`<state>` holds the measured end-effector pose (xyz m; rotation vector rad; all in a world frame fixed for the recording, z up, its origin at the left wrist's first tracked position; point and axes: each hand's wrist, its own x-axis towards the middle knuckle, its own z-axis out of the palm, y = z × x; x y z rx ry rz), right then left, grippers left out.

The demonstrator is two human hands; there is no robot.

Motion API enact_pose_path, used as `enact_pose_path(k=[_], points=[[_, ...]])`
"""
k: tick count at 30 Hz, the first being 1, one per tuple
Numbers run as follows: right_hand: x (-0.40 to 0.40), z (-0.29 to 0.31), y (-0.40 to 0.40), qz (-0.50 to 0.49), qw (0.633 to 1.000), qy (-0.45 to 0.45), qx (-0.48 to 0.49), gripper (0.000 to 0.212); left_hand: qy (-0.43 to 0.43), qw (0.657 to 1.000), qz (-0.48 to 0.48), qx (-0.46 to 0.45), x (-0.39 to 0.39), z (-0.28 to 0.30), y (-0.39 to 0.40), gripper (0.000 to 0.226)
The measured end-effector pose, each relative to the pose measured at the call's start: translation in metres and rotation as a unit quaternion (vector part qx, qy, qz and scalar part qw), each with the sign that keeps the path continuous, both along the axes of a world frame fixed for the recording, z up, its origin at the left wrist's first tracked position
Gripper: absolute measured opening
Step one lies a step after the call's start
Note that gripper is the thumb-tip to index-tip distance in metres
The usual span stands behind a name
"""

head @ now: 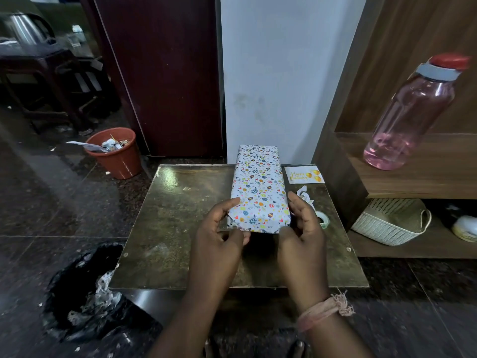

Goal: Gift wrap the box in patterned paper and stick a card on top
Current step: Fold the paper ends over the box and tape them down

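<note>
A dark speckled stone floor surrounds a low, worn counter set against a white wall. On it lies the box, lengthwise and covered in white patterned paper. The left hand and right hand grip the near end of the box, one at each side, fingers curled around its corners. Just right of the box lie a birthday card and a tape roll. A pink water bottle stands on the wooden shelf.
</note>
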<state>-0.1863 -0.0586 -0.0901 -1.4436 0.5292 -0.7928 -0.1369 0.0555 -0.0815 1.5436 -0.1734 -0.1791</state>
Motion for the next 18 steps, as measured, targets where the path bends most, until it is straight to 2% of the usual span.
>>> enact_pose_path(k=[3,8,11,14,18], points=[[0.001,-0.005,-0.010,0.005,0.999,0.049,-0.004,0.061,0.037,0.999,-0.006,0.016,0.004,-0.003,0.003,0.057],[0.000,-0.020,-0.029,0.004,0.990,0.138,-0.040,0.054,0.066,0.997,-0.001,0.050,0.008,-0.005,0.007,0.042],[-0.008,-0.009,-0.052,-0.043,0.981,0.167,-0.088,0.037,0.055,0.995,0.009,0.078,0.011,-0.005,0.011,0.047],[-0.024,-0.001,-0.076,-0.085,0.952,0.219,-0.197,0.021,0.053,0.995,0.022,0.085,0.013,-0.008,0.012,0.045],[-0.030,-0.014,-0.089,-0.066,0.912,0.307,-0.265,0.016,0.026,0.994,0.046,0.093,0.015,-0.014,0.012,0.031]])
